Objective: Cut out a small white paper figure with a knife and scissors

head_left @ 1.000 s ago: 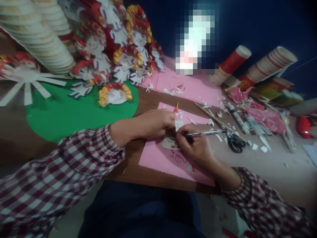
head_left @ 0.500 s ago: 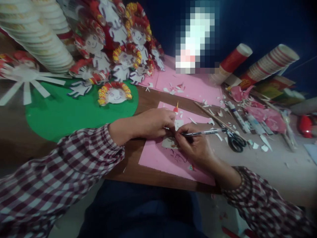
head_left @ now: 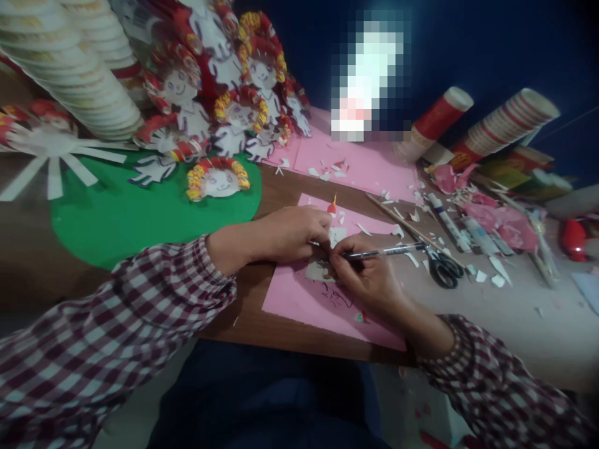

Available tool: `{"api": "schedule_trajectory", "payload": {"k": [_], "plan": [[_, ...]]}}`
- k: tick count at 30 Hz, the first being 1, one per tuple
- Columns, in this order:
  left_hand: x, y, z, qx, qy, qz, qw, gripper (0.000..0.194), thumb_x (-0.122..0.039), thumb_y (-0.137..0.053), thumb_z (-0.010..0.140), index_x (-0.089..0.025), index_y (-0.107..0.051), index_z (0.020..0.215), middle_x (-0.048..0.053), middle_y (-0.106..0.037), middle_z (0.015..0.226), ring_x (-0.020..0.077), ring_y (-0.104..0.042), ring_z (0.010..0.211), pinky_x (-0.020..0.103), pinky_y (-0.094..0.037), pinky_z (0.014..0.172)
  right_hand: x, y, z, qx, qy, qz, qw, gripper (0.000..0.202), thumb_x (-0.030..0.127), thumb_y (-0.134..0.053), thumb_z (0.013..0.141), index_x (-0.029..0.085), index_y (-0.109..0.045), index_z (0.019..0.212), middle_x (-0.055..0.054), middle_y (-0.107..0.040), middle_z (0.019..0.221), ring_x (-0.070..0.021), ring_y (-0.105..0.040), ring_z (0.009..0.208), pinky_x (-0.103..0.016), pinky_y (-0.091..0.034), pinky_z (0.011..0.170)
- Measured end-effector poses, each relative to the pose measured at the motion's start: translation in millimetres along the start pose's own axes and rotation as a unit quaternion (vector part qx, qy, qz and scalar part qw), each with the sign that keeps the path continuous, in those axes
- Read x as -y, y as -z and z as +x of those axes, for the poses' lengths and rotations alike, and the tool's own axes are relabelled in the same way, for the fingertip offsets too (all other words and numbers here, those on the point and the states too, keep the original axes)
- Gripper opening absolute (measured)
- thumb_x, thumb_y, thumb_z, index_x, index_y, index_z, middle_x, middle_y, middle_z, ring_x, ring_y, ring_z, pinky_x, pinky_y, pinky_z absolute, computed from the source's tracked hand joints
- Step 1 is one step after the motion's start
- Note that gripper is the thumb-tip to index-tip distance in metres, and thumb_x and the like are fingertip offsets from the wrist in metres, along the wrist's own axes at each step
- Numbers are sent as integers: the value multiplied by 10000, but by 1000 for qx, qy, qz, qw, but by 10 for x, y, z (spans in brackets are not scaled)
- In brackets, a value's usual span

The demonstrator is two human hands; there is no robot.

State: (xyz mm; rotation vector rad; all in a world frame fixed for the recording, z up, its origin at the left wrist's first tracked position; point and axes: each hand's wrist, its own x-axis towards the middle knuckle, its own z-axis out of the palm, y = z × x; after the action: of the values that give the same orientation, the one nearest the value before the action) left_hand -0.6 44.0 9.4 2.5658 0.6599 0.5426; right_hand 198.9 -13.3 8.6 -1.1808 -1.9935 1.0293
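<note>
My right hand [head_left: 367, 274] gripped a dark, slender pen [head_left: 384, 251] between thumb and fingers, its barrel slanting out past my knuckles toward the black-handled scissors [head_left: 444, 269] that lay to the right of that hand; my left hand [head_left: 294, 234] was curled down just beside it, the two sets of fingertips nearly meeting, though I could not make out whether the left was pinching anything or only pressing; the small white paper piece [head_left: 318, 269], with some marks on it, showed directly below my fingers, lying on the pink sheet [head_left: 299, 298], and that sheet rested on the brown tabletop [head_left: 253, 293] under both hands; dark pen strokes [head_left: 337, 296] stood on the pink, a little nearer to me than my fingertips; I judged this to be a drawing step, done close and fine on the little piece, but the pen's tip was hidden behind my fingers; the next stroke seemed to call for a steady left hand against the paper and a light, short touch from the right; left of my left hand and farther off, a finished-looking face cutout [head_left: 219, 181] sat on the green sheet [head_left: 154, 218], and a thin stick [head_left: 407, 226] lay beyond my right hand among white scraps.
</note>
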Motion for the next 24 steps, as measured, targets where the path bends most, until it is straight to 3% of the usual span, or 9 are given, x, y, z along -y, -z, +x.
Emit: {"api": "schedule_trajectory", "payload": {"k": [9, 24], "plan": [[23, -20, -10, -13, -5, -15, 1000, 142, -147, -608, 814, -208, -730, 775, 23, -617, 775, 130, -550, 720, 248, -391, 633, 4, 0, 1, 1, 3, -3, 1000, 71, 216, -556, 900, 201, -564, 832, 5, -594, 697, -116, -545, 585, -230, -449, 506], [6, 2, -2, 4, 5, -16, 1000, 175, -94, -599, 787, -209, -731, 801, 25, -627, 792, 138, -560, 761, 246, -407, 669, 35, 22, 11, 15, 7, -23, 1000, 91, 183, -543, 889, 194, -565, 801, 9, -596, 677, -106, -539, 569, -220, -433, 498]]}}
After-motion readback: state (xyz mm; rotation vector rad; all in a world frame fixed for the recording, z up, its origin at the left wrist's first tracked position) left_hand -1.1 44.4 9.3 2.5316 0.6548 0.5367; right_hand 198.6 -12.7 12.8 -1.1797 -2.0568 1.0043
